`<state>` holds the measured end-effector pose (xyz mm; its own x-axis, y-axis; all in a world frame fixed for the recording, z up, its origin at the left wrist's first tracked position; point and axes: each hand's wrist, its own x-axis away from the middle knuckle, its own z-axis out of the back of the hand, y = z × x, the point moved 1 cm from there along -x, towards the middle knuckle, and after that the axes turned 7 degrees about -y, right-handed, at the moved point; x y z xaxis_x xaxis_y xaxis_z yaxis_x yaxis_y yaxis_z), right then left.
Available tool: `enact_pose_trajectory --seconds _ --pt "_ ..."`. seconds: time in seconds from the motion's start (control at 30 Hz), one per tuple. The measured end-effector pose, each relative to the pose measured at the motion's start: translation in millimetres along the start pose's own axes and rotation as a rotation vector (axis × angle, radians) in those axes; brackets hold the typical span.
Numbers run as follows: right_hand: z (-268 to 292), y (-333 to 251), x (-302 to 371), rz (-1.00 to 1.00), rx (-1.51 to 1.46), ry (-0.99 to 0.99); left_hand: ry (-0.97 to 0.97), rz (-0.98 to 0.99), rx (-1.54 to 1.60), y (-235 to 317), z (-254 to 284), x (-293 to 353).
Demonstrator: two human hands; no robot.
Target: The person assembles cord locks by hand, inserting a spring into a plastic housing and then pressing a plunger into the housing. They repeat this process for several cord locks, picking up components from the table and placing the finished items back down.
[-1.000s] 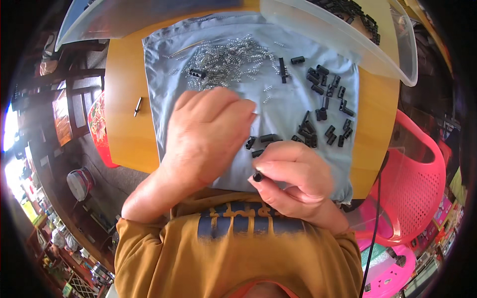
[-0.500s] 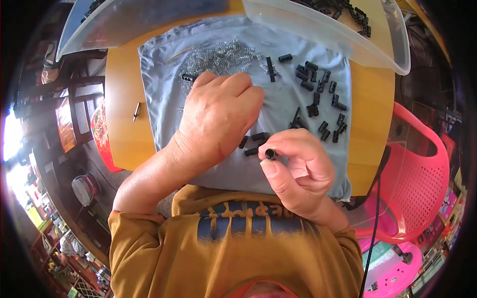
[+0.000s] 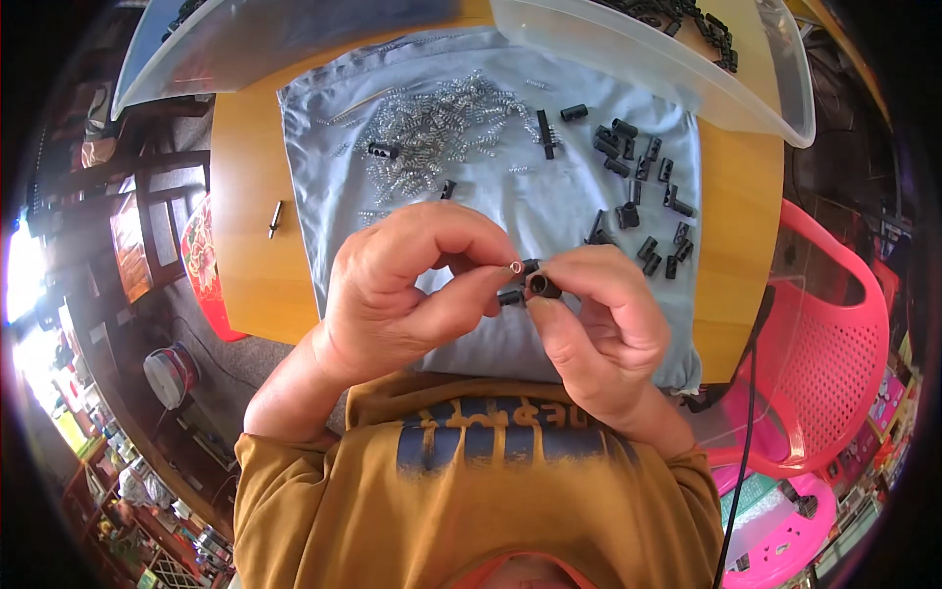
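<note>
My left hand (image 3: 412,285) pinches a small metal spring (image 3: 516,267), its coiled end showing at the fingertips. Right beside it, my right hand (image 3: 608,324) grips a short black plastic tube (image 3: 541,286) between thumb and forefinger, the open end facing up. The spring is close to the tube's mouth but outside it. Beyond my left hand lies a heap of coiled springs (image 3: 432,128) on the grey-blue cloth (image 3: 530,201). Several loose black tubes (image 3: 614,147) are scattered on the cloth's right side, and a few more lie partly hidden behind my fingers.
Two clear plastic bins (image 3: 677,83) stand along the table's far edge, one with black parts in it. A small pen-like tool (image 3: 275,219) rests on the bare wood (image 3: 245,177) at the left. A pink chair (image 3: 824,344) stands at the right.
My left hand has come back from the spring heap toward my right hand, with a spring now visible in its fingertips. My right hand still holds the tube, nearly in place.
</note>
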<state>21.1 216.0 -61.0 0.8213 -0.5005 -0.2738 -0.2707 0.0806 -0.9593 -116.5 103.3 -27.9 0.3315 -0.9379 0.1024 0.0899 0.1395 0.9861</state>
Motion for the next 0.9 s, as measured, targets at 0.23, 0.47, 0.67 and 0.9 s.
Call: enact_pose_trajectory --seconds 0.23,0.47,0.67,0.9 --pt "-1.3 1.6 -2.2 0.021 0.072 -0.015 0.080 -0.141 -0.091 2.2 5.2 -1.3" --pt "-1.6 -1.5 -3.0 0.106 0.152 -0.014 0.003 -0.253 -0.256 9.6 5.7 -5.6" --pt "-0.2 0.4 -0.4 0.203 0.338 -0.027 -0.112 -0.280 -0.422 21.5 11.6 -9.3" --pt "1.1 4.1 -0.2 0.301 0.330 -0.048 -0.108 -0.072 -0.393 30.8 7.6 -8.7"
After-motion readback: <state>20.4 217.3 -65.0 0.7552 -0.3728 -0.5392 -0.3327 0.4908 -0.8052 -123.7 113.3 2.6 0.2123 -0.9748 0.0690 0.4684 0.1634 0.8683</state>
